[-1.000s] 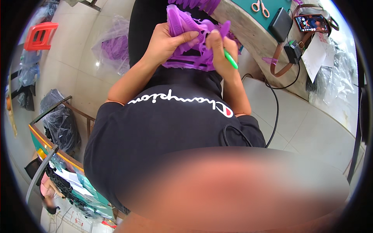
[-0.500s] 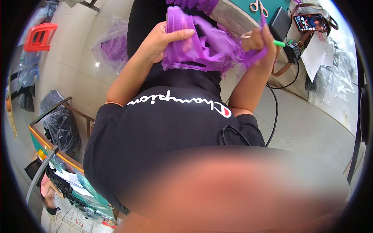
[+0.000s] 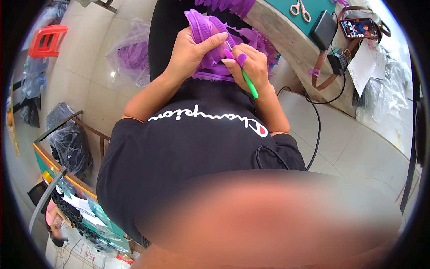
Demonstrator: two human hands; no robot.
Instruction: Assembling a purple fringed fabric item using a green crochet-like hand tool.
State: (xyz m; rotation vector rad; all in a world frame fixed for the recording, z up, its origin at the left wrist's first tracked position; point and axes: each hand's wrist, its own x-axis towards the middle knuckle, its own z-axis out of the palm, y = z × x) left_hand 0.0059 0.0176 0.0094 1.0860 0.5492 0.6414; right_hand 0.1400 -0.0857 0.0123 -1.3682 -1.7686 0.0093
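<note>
My left hand (image 3: pixel 186 53) is closed on a purple molded, flexible piece (image 3: pixel 201 26) with ridged, curved bands, its thumb pressed across the front. Close beside it, my right hand (image 3: pixel 254 62) grips a slim tool with a green handle (image 3: pixel 249 84). A thin metal tip shows past its fingers against the purple piece; its exact kind is hard to make out. A purple scrap or flap sticks up by the right thumb. More purple bands and ragged strips (image 3: pixel 264 42) hang behind the right hand, over my black-clad lap.
At the upper right, a table (image 3: pixel 286 42) bears scissors (image 3: pixel 301 10), a black box-like device (image 3: pixel 323 30), a phone (image 3: pixel 359 28), a brown strap and papers. Left on the floor lies a clear bag with purple pieces (image 3: pixel 132 56). A red stool (image 3: pixel 47 41) stands farther left.
My right hand has come in from the right, from a stretched purple strip to beside my left hand. The green tool now points into the purple piece.
</note>
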